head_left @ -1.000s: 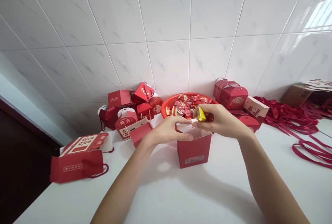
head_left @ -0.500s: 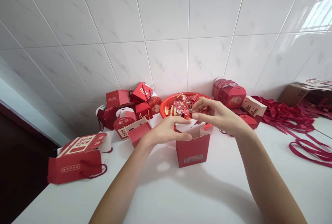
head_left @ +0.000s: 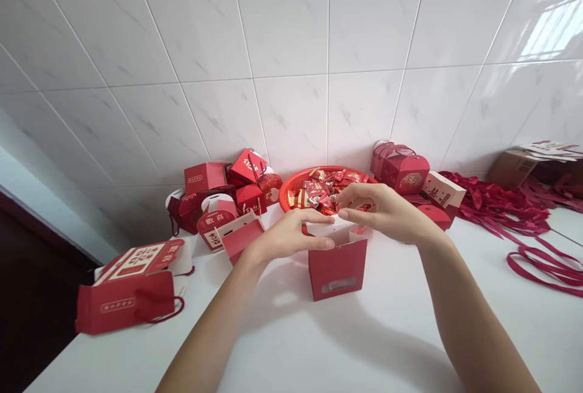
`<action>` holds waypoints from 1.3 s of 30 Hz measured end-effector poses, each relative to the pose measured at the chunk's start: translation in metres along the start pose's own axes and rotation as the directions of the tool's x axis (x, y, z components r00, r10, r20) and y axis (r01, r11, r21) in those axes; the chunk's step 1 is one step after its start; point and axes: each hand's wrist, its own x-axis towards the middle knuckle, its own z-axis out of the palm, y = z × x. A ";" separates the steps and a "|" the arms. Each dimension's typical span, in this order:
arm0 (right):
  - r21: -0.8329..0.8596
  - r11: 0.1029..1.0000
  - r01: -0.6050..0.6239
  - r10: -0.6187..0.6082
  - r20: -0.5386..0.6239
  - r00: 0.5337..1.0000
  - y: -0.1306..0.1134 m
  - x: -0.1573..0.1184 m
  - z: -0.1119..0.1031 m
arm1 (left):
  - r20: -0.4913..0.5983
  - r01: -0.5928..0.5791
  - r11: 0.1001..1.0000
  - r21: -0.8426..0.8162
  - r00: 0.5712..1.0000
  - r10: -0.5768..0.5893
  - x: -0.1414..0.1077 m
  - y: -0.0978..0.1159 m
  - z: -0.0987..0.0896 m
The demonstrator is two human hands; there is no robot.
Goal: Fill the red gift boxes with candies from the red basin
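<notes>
A red paper gift box (head_left: 337, 268) with an open top and a small clear window low on its front stands upright on the white table. My left hand (head_left: 291, 236) spans its upper left side, thumb along the front rim and fingers toward the back. Over the back right of the opening hovers my right hand (head_left: 387, 211), its fingers curved and a gap between thumb and fingertips. I see nothing in that gap. Just behind is a red basket (head_left: 285, 195) of wrapped candies (head_left: 319, 189), partly covered by my hands.
Several red boxes (head_left: 204, 177) are heaped at the left by the tiled wall. A larger red box (head_left: 127, 305) lies at the near left. More boxes (head_left: 405, 173), red ribbons (head_left: 496, 205) and a cardboard carton (head_left: 510, 168) line the right.
The view has shifted slightly, so everything sits a little lower. My hands keep nearly the same pose around the box, and the right fingertips are slightly lower.
</notes>
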 end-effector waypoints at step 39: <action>-0.267 0.961 -0.072 0.123 0.180 0.976 0.043 0.010 0.010 | 0.049 -0.203 0.937 0.285 0.979 0.197 0.010 -0.007 0.009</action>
